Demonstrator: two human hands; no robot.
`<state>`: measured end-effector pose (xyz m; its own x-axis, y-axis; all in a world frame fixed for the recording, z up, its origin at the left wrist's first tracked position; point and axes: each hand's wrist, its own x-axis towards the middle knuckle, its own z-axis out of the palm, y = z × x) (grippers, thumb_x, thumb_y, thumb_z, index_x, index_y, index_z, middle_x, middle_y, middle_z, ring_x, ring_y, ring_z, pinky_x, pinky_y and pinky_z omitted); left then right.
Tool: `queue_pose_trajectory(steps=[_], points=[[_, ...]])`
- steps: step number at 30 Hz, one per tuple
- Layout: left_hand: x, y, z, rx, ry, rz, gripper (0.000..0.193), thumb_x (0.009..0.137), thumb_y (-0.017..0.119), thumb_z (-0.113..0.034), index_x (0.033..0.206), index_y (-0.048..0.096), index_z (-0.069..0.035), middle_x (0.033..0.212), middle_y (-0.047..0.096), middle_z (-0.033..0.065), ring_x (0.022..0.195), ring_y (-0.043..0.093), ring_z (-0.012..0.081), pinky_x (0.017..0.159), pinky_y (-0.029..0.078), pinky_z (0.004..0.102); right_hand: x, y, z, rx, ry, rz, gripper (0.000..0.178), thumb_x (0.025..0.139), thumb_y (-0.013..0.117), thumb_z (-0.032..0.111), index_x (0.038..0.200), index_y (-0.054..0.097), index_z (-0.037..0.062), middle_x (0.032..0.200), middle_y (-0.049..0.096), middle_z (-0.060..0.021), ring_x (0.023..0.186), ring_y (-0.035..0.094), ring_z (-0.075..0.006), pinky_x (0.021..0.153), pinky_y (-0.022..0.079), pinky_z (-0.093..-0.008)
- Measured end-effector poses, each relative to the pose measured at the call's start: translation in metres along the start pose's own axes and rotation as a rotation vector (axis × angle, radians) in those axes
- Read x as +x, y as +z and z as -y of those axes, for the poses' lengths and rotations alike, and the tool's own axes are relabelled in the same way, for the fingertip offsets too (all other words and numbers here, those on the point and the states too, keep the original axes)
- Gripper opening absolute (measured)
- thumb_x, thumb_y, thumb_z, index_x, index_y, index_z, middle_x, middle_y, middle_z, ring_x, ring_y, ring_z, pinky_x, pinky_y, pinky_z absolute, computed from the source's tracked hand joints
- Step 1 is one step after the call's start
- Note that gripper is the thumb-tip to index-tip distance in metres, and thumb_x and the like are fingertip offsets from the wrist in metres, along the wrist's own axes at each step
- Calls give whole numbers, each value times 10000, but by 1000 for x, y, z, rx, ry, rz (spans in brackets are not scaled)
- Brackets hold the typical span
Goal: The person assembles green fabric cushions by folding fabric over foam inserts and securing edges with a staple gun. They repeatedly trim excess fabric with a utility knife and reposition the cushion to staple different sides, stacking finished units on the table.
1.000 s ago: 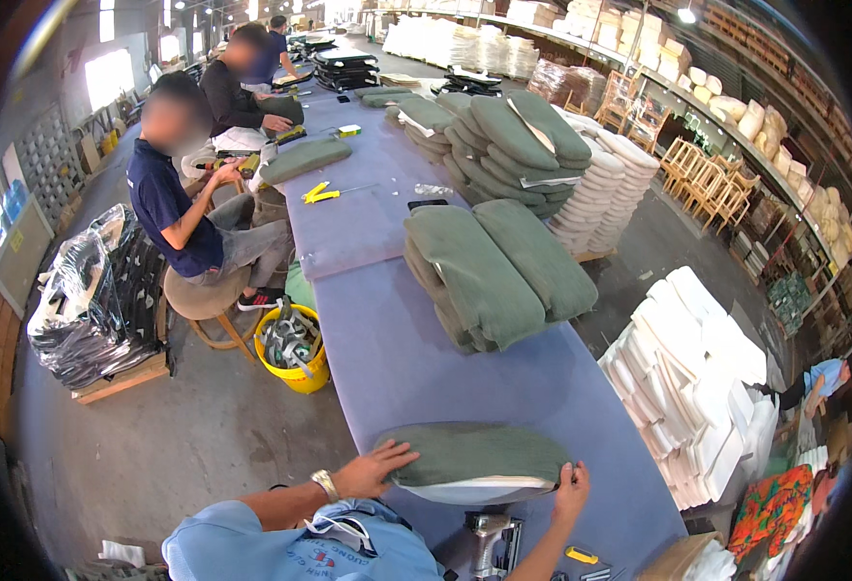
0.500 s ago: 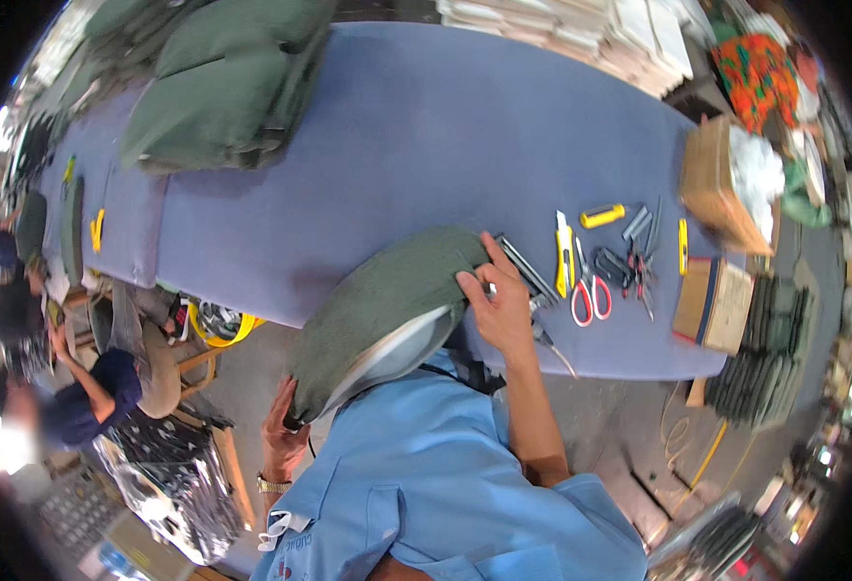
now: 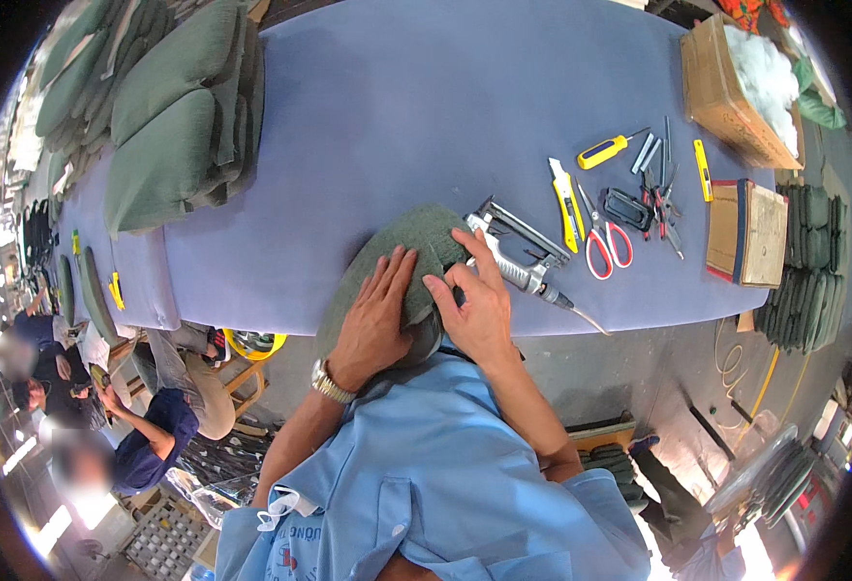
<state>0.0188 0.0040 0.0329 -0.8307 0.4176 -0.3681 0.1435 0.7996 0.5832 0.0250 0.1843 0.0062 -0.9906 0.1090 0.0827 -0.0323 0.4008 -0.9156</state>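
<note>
A dark green fabric-covered seat cushion (image 3: 350, 281) lies at the table's near edge, against my blue shirt. My left hand (image 3: 377, 315) rests flat on its top, fingers stretched out and held close together. At the cushion's right end, my right hand (image 3: 479, 308) grips the edge, its thumb on the cover and its forefinger reaching over the far side. The cushion's underside is hidden. Just right of that hand lies a silver and black pneumatic staple gun (image 3: 515, 259) with a thin hose, untouched.
Right of the staple gun are a yellow utility knife (image 3: 566, 205), red-handled scissors (image 3: 605, 242), a yellow screwdriver (image 3: 604, 152) and pliers (image 3: 660, 208). Cardboard boxes (image 3: 736, 107) stand at the table's right end. Stacked green cushions (image 3: 169, 145) fill the far left. Co-workers (image 3: 159, 441) sit at left.
My left hand has moved from the cushion's lower left end onto its top. The cushion has turned and flattened, so its pale underside no longer shows. My view has shifted.
</note>
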Motion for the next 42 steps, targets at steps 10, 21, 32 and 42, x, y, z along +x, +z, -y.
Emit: queue_pose_trajectory(steps=[10, 21, 32, 42], points=[[21, 1, 1, -55, 65, 33, 1069, 707, 764, 36, 1635, 261, -135, 1701, 269, 105, 1562, 237, 383, 1232, 284, 569, -10, 2, -3, -14, 27, -26, 253, 936, 766, 189, 834, 624, 6, 782, 624, -110, 582, 548, -239, 527, 436, -326], [19, 6, -1, -22, 114, 0, 1039, 726, 668, 64, 1644, 266, -211, 1716, 248, 66, 1556, 260, 385, 1190, 318, 610, -12, -2, 2, 1, 172, 39, 305, 974, 716, 205, 803, 583, -10, 731, 553, -102, 607, 517, -188, 545, 407, -318], [17, 2, -3, -16, 120, 33, 999, 716, 721, 77, 1605, 371, -212, 1691, 305, 77, 1557, 261, 366, 1240, 291, 546, -25, 6, 3, 159, 190, -102, 215, 954, 701, 84, 807, 607, -42, 872, 617, -126, 700, 564, -210, 615, 459, -332], [16, -1, 11, -118, 176, -71, 872, 732, 712, 78, 1526, 515, -224, 1637, 417, 55, 1513, 357, 371, 1189, 357, 581, -24, 24, -10, 307, 173, -176, 186, 943, 703, 49, 799, 631, -42, 925, 594, -112, 738, 537, -183, 619, 433, -304]])
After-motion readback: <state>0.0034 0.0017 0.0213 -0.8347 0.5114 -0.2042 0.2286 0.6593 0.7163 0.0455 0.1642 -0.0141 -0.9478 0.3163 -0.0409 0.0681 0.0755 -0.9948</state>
